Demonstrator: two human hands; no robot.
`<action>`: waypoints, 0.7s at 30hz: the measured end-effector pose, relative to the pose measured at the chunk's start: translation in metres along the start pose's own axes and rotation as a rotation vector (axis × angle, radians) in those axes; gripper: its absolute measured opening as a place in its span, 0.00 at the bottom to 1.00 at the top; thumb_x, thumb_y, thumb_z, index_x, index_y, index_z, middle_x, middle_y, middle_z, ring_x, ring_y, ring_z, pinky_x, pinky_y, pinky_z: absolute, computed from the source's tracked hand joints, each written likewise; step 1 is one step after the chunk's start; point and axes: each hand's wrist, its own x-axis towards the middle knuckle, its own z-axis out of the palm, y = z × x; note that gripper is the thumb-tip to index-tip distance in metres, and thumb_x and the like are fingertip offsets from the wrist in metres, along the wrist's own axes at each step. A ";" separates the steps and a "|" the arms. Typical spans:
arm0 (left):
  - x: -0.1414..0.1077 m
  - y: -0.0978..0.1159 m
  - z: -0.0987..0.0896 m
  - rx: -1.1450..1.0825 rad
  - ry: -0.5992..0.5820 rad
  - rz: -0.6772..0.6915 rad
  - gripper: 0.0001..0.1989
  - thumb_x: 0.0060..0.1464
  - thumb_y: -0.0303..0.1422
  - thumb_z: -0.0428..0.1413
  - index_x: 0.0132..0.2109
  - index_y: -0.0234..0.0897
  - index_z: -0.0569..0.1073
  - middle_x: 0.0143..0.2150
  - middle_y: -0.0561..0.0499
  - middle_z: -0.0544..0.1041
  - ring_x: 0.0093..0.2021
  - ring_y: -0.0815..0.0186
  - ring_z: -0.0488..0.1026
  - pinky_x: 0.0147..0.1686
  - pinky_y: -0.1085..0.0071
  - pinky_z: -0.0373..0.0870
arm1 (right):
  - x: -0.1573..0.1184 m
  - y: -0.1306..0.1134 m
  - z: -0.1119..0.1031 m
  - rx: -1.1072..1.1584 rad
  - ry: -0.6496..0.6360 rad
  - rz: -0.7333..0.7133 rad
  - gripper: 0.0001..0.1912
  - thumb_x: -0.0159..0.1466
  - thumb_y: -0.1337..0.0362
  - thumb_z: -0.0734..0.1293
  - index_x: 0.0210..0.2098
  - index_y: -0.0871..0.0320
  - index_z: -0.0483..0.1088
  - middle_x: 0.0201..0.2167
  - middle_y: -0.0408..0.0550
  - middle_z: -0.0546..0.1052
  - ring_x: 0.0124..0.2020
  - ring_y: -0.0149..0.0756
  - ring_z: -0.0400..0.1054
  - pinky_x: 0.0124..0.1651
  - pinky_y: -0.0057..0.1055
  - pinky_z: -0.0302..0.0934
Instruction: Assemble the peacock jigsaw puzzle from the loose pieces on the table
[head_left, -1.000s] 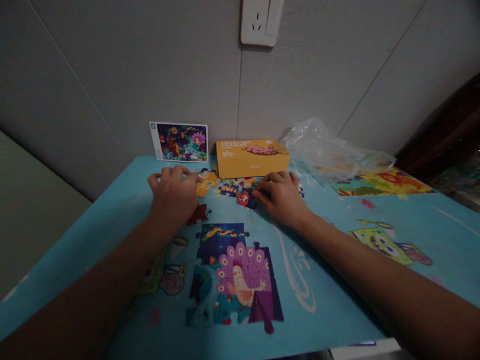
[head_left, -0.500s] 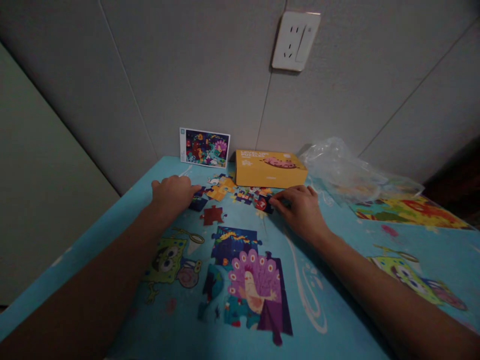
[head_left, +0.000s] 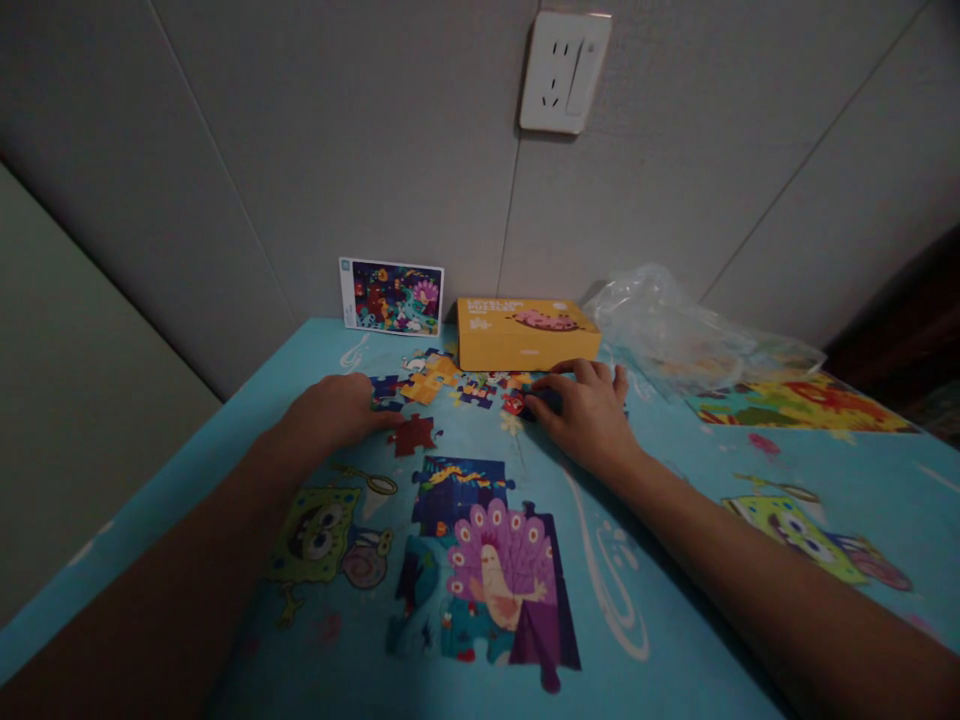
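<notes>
Light-blue cloth with printed cartoons covers the surface (head_left: 675, 620). At left, the left hand (head_left: 334, 410) lies palm down, thumb reaching toward a red-brown piece (head_left: 413, 435); its other fingers are mostly hidden, so its opening and hold cannot be told. Dark puzzle pieces (head_left: 386, 392) lie by its fingers, partly covered. Behind, a picture card (head_left: 394, 297) leans on the wall. Orange pieces (head_left: 431, 378) come next, with the partly joined puzzle (head_left: 499, 570) nearer the camera. A yellow box (head_left: 529, 336) blocks space behind the loose pieces. Before it, the right hand (head_left: 589, 410) has thumb and forefinger slightly parted at a red-and-dark piece (head_left: 514, 402); whether gripped is unclear. Rightward, a clear plastic bag (head_left: 660, 330) partly covers a colourful sheet (head_left: 806, 402).
</notes>
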 end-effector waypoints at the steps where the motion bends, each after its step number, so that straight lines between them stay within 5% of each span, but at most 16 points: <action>1: 0.001 0.000 0.000 -0.011 -0.003 0.004 0.28 0.53 0.58 0.50 0.27 0.36 0.73 0.23 0.45 0.72 0.29 0.57 0.72 0.28 0.68 0.58 | 0.000 -0.001 -0.001 0.011 -0.001 -0.008 0.12 0.63 0.55 0.66 0.38 0.53 0.79 0.46 0.54 0.73 0.50 0.52 0.61 0.59 0.60 0.41; 9: 0.002 0.002 0.000 -0.091 0.071 0.011 0.23 0.52 0.51 0.57 0.23 0.37 0.71 0.22 0.45 0.71 0.27 0.58 0.71 0.28 0.66 0.58 | -0.001 -0.003 -0.003 0.095 0.016 -0.041 0.11 0.63 0.57 0.65 0.38 0.53 0.78 0.46 0.54 0.73 0.50 0.52 0.63 0.59 0.58 0.43; 13: -0.004 0.010 0.000 -0.141 0.227 -0.029 0.16 0.53 0.44 0.58 0.39 0.34 0.74 0.34 0.42 0.77 0.34 0.55 0.74 0.31 0.66 0.63 | -0.001 -0.005 -0.006 0.135 0.018 -0.077 0.10 0.64 0.59 0.65 0.37 0.54 0.78 0.44 0.53 0.74 0.49 0.50 0.64 0.57 0.54 0.46; 17: -0.011 0.020 -0.004 -0.279 0.409 -0.079 0.20 0.55 0.36 0.55 0.54 0.33 0.70 0.36 0.43 0.80 0.38 0.54 0.76 0.36 0.65 0.67 | -0.002 -0.008 -0.010 0.215 0.040 -0.113 0.08 0.64 0.61 0.66 0.36 0.55 0.77 0.40 0.51 0.76 0.47 0.47 0.65 0.55 0.49 0.49; 21: -0.017 0.032 -0.010 -0.579 0.487 0.015 0.12 0.55 0.35 0.54 0.44 0.37 0.76 0.30 0.49 0.80 0.33 0.60 0.76 0.35 0.67 0.69 | -0.003 -0.014 -0.017 0.347 0.023 -0.173 0.08 0.65 0.61 0.66 0.34 0.56 0.76 0.36 0.50 0.77 0.42 0.43 0.67 0.50 0.43 0.54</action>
